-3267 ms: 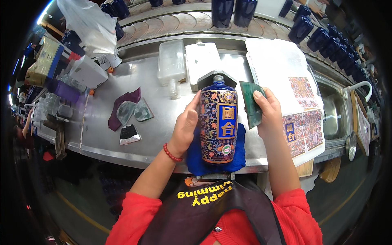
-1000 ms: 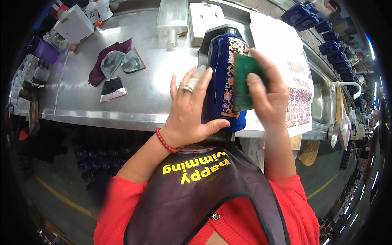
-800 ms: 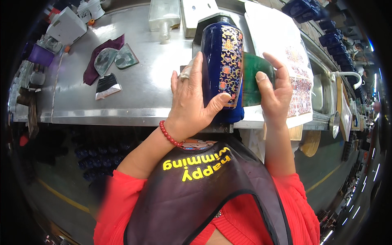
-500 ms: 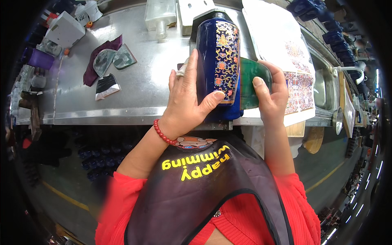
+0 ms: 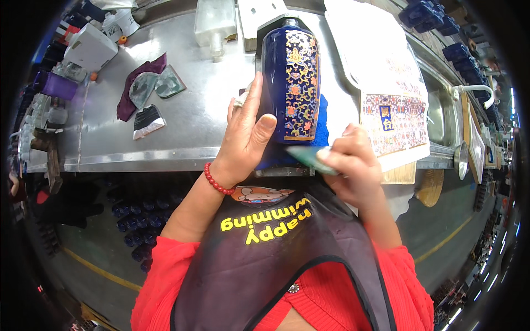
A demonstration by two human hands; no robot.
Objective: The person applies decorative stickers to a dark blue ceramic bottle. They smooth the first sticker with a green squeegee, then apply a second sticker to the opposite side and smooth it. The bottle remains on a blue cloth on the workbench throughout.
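A dark blue bottle [image 5: 274,88] lies on its side, neck pointing away, with a gold and multicoloured floral decal [image 5: 301,83] along its upper face. Under and beside it shows blue cloth [image 5: 324,118], with a dark holder [image 5: 266,28] behind. My left hand [image 5: 240,132] rests along the bottle's left side, fingers stretched out and thumb raised. Something whitish is around one of its fingers. My right hand [image 5: 359,165], smeared by motion, pinches a flat green scraper [image 5: 306,156] near the bottle's base end; the scraper appears almost edge-on.
White paper with printed decal sheets [image 5: 395,124] lies right of the bottle, before a sink [image 5: 441,118] with a white tap [image 5: 472,88]. On the left of the steel table [image 5: 193,110] are a purple cloth [image 5: 128,99] and several flat pieces. A clear glass bottle [image 5: 215,25] stands behind.
My right hand has swung the scraper from the bottle's right side toward its near end and turned it edge-on. My left thumb has lifted off the decal.
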